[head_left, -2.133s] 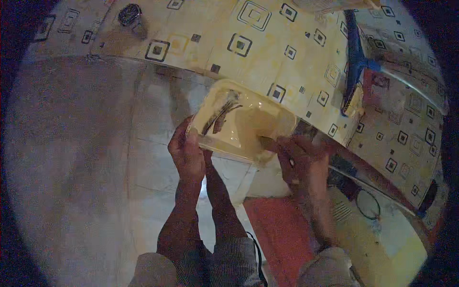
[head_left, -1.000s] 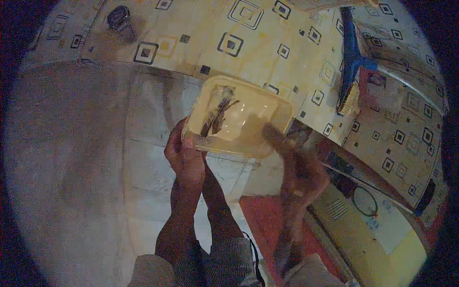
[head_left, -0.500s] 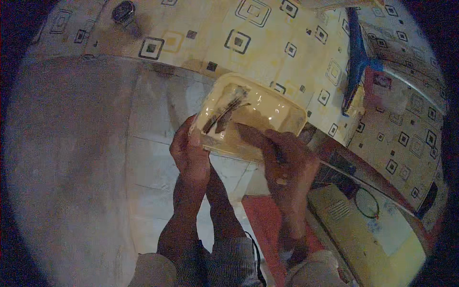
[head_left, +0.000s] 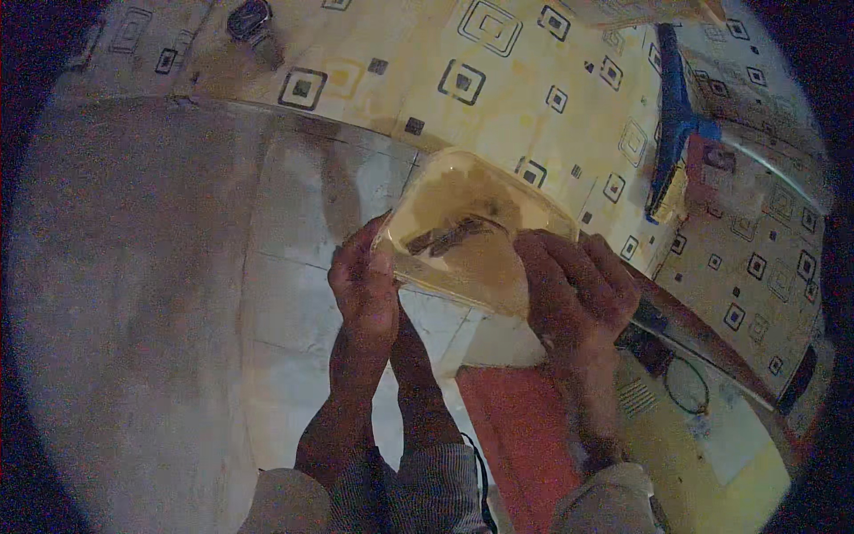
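A shallow, pale yellow, see-through plastic tub point(head_left: 427, 283) is tilted in front of me, over the tiled floor. My left hand point(head_left: 366, 276) grips its left side, thumb on the rim. Inside lie dark, narrow strips point(head_left: 454, 235), with a brownish patch around them; their kind I cannot make out. My right hand point(head_left: 578, 285) is over the tub's right part. Its fingers are curled in, tips close to the right end of the strips. Whatever they pinch, if anything, is hidden.
Beyond the tub runs a surface with a cream cover point(head_left: 391, 89) patterned in squares. A wristwatch point(head_left: 253, 25) rests there at the far left. To the right are a blue strap-like thing point(head_left: 673, 129) and a red item point(head_left: 709, 169). Low down sit a red panel point(head_left: 520, 436) and a yellow board point(head_left: 712, 481).
My right hand has moved right, its pointing finger now curled in with the others. The dark strips lie at a flatter slant and further right. My left hand keeps its grip.
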The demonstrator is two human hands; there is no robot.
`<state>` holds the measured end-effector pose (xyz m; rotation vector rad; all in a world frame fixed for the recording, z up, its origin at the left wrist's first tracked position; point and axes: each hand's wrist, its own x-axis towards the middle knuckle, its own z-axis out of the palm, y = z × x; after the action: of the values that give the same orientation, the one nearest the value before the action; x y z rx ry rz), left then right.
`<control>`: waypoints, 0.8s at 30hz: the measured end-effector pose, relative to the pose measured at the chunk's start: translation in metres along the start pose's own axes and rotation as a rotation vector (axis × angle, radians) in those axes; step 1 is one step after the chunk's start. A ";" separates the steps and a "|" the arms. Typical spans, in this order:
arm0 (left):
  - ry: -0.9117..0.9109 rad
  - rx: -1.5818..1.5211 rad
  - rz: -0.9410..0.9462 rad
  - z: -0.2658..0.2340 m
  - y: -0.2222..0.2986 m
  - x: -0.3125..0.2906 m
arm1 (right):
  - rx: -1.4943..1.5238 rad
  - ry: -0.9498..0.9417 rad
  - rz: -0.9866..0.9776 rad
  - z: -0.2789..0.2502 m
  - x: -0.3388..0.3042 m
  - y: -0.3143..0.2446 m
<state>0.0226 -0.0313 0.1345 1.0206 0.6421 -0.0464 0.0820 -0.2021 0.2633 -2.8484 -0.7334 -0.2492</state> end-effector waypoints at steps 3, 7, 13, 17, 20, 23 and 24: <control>-0.021 0.118 0.049 -0.004 0.003 0.006 | -0.005 0.054 -0.005 -0.002 0.002 0.003; -0.037 0.124 0.066 -0.001 0.001 0.006 | 0.007 0.064 -0.002 0.015 0.010 0.012; -0.071 -0.040 -0.042 -0.001 0.011 0.011 | 0.017 0.072 -0.123 0.041 0.017 -0.006; -0.035 -0.055 -0.090 -0.002 0.011 0.015 | 0.065 -0.095 -0.152 0.034 0.007 -0.018; -0.002 0.046 -0.141 -0.002 0.025 0.016 | 0.101 -0.180 -0.229 0.022 0.000 -0.019; -0.091 0.602 0.172 -0.009 0.018 0.018 | -0.127 0.011 -0.373 0.015 0.004 -0.006; -0.092 0.601 0.175 -0.005 0.022 0.018 | -0.130 0.013 -0.373 0.013 -0.005 0.004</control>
<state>0.0419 -0.0111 0.1401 1.6414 0.4579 -0.1380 0.0806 -0.2047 0.2488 -2.8020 -1.2885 -0.3797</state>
